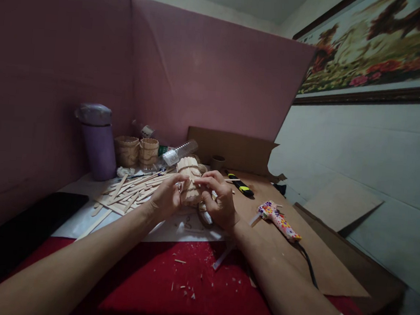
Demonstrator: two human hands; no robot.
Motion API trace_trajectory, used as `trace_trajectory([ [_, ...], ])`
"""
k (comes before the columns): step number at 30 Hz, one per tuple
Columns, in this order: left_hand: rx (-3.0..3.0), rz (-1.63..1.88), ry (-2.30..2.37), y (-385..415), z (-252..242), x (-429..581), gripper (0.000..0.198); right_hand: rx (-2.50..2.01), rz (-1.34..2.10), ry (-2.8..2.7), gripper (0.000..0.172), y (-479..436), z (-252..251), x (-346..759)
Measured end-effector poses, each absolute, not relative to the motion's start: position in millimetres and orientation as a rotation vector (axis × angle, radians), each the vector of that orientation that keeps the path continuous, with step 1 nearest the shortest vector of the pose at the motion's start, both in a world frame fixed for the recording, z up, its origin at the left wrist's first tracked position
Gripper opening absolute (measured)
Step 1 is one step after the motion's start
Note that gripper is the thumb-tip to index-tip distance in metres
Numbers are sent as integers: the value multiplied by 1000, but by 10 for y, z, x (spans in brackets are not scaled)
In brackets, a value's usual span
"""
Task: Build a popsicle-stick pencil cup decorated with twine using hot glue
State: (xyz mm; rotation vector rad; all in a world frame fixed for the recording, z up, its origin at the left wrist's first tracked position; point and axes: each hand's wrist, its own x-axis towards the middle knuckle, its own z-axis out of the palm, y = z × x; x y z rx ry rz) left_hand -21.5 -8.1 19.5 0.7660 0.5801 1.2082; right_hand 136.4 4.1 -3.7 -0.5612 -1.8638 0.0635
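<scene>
A small cup made of wooden craft sticks (189,171), with twine bands around it, is held up over the table. On its left side, my left hand (170,193) is closed with the thumb against the sticks. From the right, my right hand (219,197) has its index finger on the cup's front and its other fingers curled beside it. The palm side of this hand is partly hidden. Loose craft sticks (133,192) lie in a pile to the left of the cup. A flower-patterned glue gun (280,221) rests on cardboard to the right.
Two similar stick cups (126,151) stand at the back left beside a purple bottle (99,143). A clear plastic bottle (180,151) lies behind the held cup. A black-and-yellow utility knife (240,184) is on the cardboard (318,265). Scraps litter the red cloth (169,291).
</scene>
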Motion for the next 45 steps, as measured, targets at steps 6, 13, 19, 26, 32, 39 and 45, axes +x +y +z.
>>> trace_trajectory([
  [6, 854, 1295, 590, -102, 201, -167, 34, -642, 85, -1809, 8, 45, -14, 1315],
  [13, 934, 1414, 697, -75, 160, -156, 56, -782, 86, -1810, 11, 55, 20, 1277],
  [19, 887, 1454, 705, -64, 186, -135, 62, -874, -12, -1761, 10, 86, -5, 1287],
  [26, 762, 1622, 752, 66, 316, -267, 31, -1232, -43, -1925, 16, 86, 12, 1334],
  [32, 695, 1591, 768, 94, 329, -308, 22, -1392, -68, -2197, 26, 65, 5, 1324],
  [39, 666, 1614, 739, 137, 293, -316, 25, -1490, -154, -2322, 20, 134, 23, 1133],
  [45, 659, 1606, 725, 133, 285, -331, 25, -1415, -170, -2475, 20, 94, 146, 1164],
])
